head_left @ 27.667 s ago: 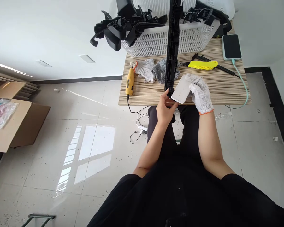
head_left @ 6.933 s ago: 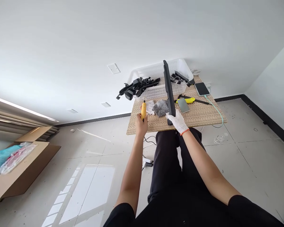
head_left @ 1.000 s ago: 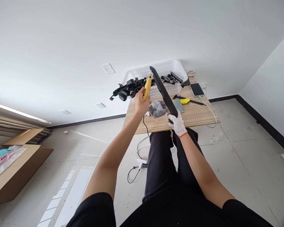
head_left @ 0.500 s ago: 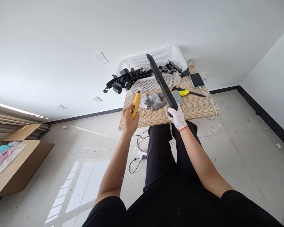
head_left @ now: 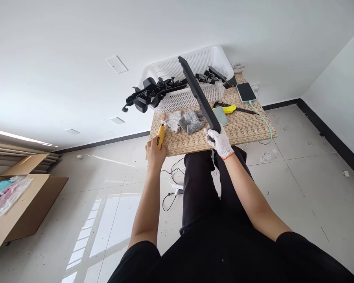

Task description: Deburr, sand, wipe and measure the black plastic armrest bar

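Observation:
My bare left hand (head_left: pixel 155 152) is closed around a yellow rotary tool (head_left: pixel 161 136) at the left front corner of the table, its tip pointing away from me. In a white knitted glove with an orange cuff, my right hand (head_left: pixel 220 142) grips the lower end of a long black plastic trim piece (head_left: pixel 199 94). The piece slants up and to the left, its far end in front of the basket. Between the hands lie a grey cloth (head_left: pixel 191 122) and a white glove (head_left: pixel 173 121).
A white plastic basket (head_left: pixel 188 103) at the back holds several black plastic parts (head_left: pixel 149 94), some jutting past its left side. On the right of the wooden table (head_left: pixel 188 147) are a yellow-handled cutter (head_left: pixel 228 109), black calipers (head_left: pixel 246 111), a pale green flat object (head_left: pixel 221 116) and a charging phone (head_left: pixel 246 92).
My left hand has moved left and down with the rotary tool, toward the table's corner. My right hand still holds the trim piece in nearly the same pose. The view has shifted slightly.

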{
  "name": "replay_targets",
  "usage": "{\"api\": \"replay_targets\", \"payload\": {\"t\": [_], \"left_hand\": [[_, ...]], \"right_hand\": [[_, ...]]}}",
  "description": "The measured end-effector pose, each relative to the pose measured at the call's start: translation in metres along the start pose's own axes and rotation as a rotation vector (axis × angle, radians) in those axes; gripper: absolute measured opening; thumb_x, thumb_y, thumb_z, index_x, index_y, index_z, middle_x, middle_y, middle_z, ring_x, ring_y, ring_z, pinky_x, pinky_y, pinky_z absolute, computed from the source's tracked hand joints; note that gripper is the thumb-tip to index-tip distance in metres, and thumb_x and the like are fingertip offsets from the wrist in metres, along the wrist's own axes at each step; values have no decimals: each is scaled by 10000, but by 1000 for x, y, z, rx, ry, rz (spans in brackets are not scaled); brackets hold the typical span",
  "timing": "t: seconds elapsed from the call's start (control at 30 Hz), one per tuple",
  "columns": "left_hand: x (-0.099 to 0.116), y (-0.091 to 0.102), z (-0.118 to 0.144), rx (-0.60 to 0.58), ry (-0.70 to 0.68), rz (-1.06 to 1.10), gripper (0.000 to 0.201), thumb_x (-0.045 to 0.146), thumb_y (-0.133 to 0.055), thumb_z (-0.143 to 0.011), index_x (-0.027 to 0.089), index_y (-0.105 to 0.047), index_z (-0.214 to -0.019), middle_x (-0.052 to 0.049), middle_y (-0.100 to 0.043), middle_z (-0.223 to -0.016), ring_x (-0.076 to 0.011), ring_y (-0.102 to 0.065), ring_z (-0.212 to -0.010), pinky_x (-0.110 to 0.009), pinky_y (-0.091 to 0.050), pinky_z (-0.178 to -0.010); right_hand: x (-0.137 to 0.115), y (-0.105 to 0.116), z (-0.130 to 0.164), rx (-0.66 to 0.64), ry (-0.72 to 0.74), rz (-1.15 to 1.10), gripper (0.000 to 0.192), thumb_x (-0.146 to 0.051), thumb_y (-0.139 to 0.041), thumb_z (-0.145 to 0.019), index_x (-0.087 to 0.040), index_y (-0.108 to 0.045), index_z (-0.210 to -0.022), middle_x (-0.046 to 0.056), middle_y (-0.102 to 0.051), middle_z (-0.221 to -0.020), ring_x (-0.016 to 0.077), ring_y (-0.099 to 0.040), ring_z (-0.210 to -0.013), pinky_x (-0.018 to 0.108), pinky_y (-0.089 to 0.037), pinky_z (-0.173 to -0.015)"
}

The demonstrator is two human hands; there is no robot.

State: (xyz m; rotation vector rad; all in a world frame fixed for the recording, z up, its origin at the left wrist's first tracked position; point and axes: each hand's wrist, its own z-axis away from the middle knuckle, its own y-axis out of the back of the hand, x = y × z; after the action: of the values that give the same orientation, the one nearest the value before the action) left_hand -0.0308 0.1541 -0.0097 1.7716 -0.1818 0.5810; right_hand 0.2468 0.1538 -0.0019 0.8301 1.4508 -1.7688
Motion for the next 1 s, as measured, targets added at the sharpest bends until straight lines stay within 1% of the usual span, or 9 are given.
{"api": "replay_targets", "payload": {"t": [0.1, 0.2, 0.3, 0.43, 0.53, 0.67, 0.83, 0.9, 1.0], "left_hand": [[10, -3, -8, -11, -23, -75, 545, 339, -489, -911, 158, -495, -1425, -211, -538, -1372, -404, -442, -1333, -584, -338, -1145], [34, -11, -18, 12, -161, -51, 447, 376, -448, -955, 183, -556, -1344, -176, -576, -1346, -351, -444, -1344, -533, -324, -1170], [68, -23, -24, -110, -266, -24, 430, 452, -384, -998, 183, -635, -1221, -166, -634, -1243, -318, -533, -1233, -464, -417, -1091], [102, -37, -26, -182, -427, -164, 617, 548, -528, -933, 140, -521, -1397, -205, -546, -1372, -385, -460, -1306, -506, -389, -1099], [110, -38, -27, -222, -456, -222, 660, 517, -562, -922, 127, -463, -1446, -223, -530, -1379, -412, -433, -1331, -514, -387, -1089], [106, -34, -28, -103, -539, -221, 700, 444, -572, -926, 194, -340, -1537, -201, -387, -1539, -411, -375, -1390, -534, -320, -1133], [101, -49, -28, -275, -469, -135, 458, 481, -600, -890, 177, -625, -1232, -179, -452, -1508, -411, -336, -1409, -584, -275, -1148], [103, -51, -29, -201, -417, 4, 267, 420, -636, -861, 192, -672, -996, -150, -596, -1326, -372, -433, -1324, -561, -309, -1128], [114, -33, -31, 176, -208, 450, 178, 345, -535, -906, 202, -589, -816, -74, -630, -904, -258, -592, -971, -444, -457, -943]], "right_hand": [[0, 0, 0, -7, 1, 10, 406, -311, -765, -659, -265, -524, -982, -55, -628, -804, 74, -566, -566, 186, -307, -415], [1, 0, -1, -9, 0, 24, 389, -303, -752, -662, -260, -540, -986, -46, -651, -831, 75, -571, -567, 191, -301, -409], [1, 1, -1, -12, 3, 28, 403, -305, -743, -666, -265, -551, -1018, -36, -680, -869, 82, -589, -583, 192, -279, -392], [2, 2, -2, -2, -9, 9, 432, -296, -743, -656, -263, -561, -1047, -32, -690, -868, 91, -599, -591, 198, -294, -398], [1, 3, -2, -15, 3, 15, 429, -298, -746, -653, -260, -562, -1038, -31, -684, -855, 91, -586, -572, 201, -284, -392], [1, 3, -2, -19, 8, 34, 398, -309, -747, -656, -259, -554, -1000, -32, -676, -847, 86, -579, -572, 197, -284, -392], [-1, -2, -1, 5, 9, 37, 394, -290, -724, -632, -244, -530, -972, -28, -679, -825, 85, -565, -550, 189, -262, -389], [-3, -2, 2, 17, -2, 39, 391, -283, -716, -630, -241, -531, -972, -29, -674, -809, 84, -559, -546, 186, -255, -388], [-5, -1, 5, 10, -13, 45, 398, -279, -715, -651, -250, -549, -1012, -27, -679, -827, 90, -574, -572, 193, -318, -412]]}}
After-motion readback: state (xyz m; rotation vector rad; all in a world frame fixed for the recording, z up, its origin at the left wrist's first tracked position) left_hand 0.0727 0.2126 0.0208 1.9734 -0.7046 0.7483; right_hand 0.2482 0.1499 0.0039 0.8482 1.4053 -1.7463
